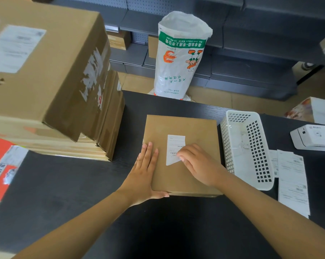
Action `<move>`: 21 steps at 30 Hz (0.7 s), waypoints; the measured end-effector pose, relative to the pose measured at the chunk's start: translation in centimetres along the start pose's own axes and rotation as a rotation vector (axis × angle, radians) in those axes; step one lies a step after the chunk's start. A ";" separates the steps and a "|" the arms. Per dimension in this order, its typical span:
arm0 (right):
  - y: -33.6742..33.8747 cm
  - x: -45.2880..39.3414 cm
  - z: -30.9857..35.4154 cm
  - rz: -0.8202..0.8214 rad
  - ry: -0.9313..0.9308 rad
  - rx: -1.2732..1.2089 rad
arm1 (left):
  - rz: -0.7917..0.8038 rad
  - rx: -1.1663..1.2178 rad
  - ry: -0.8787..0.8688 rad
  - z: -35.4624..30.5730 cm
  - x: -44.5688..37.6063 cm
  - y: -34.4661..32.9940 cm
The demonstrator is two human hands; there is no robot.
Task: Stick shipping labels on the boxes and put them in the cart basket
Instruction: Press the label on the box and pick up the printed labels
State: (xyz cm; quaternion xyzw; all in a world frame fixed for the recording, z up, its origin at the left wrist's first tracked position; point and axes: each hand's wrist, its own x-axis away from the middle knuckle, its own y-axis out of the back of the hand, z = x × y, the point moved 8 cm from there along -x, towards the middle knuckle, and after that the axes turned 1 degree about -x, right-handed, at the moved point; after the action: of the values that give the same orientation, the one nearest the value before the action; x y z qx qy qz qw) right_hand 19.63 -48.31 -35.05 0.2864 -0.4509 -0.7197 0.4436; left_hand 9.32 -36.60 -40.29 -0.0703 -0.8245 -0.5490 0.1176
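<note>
A flat brown cardboard box (pixel 195 128) lies on the dark table (pixel 158 221) in the middle of the head view. A white shipping label (pixel 173 146) sits on its top face. My left hand (pixel 144 172) lies flat on the box's left edge, fingers straight, thumb against the near side. My right hand (pixel 199 165) rests on the label's lower right part, its fingertips pressing the paper down; the label's near corner is hidden under the fingers.
A white perforated plastic basket (pixel 251 150) stands right of the box. Printed label sheets (pixel 292 180) and a white label printer (pixel 315 137) lie further right. Stacked cardboard boxes (pixel 45 71) fill the left. A white printed sack (pixel 180 58) stands behind the table, with grey shelving (pixel 251 43) beyond.
</note>
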 end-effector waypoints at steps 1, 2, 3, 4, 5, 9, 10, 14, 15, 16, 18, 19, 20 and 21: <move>0.1 0.2 0.2 0.011 0.025 0.013 | -0.002 0.006 -0.003 0.0 0.0 0.0; 0.1 0.3 0.4 0.021 0.049 0.042 | -0.004 0.010 -0.007 0.0 0.0 0.0; 0.0 0.3 0.6 0.025 0.070 0.079 | -0.004 0.011 -0.010 0.0 0.0 0.0; 0.0 0.3 0.8 0.021 0.088 0.113 | -0.002 0.013 -0.010 0.1 0.0 -0.1; 0.0 0.3 1.0 0.002 0.109 0.139 | 0.000 0.016 -0.009 0.1 0.0 -0.1; -0.2 -0.2 1.1 -0.067 0.162 0.172 | 0.011 0.029 -0.011 0.2 0.0 -0.3; -0.2 -0.4 1.0 -0.071 0.167 0.170 | 0.013 0.033 -0.012 0.2 -0.1 -0.3; -0.4 -1.3 0.7 -0.046 0.175 0.190 | 0.020 0.037 -0.019 0.2 0.0 -0.4; -0.5 -1.5 0.4 -0.028 0.146 0.174 | 0.022 0.035 -0.024 0.2 0.0 -0.4; -0.3 -1.7 -0.2 -0.020 0.090 0.141 | 0.024 0.027 -0.032 0.2 -0.1 -0.3; 0.5 -2.5 -2.0 -0.039 -0.075 0.050 | 0.032 -0.011 -0.056 0.0 -0.1 -0.3; 0.9 -2.8 -2.9 -0.055 -0.142 0.015 | 0.034 -0.034 -0.062 0.0 -0.1 -0.4; 1.3 -3.1 -3.6 -0.071 -0.197 -0.017 | 0.032 -0.050 -0.062 -0.1 -0.1 -0.4; 1.7 -3.3 -4.1 -0.089 -0.240 -0.060 | 0.028 -0.057 -0.056 -0.1 -0.2 -0.4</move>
State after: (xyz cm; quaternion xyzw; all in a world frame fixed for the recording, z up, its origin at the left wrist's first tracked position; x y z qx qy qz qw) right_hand 25.07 -47.31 -35.24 0.2043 -0.4659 -0.7808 0.3626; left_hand 9.39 -36.86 -40.64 -0.1006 -0.8105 -0.5684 0.0999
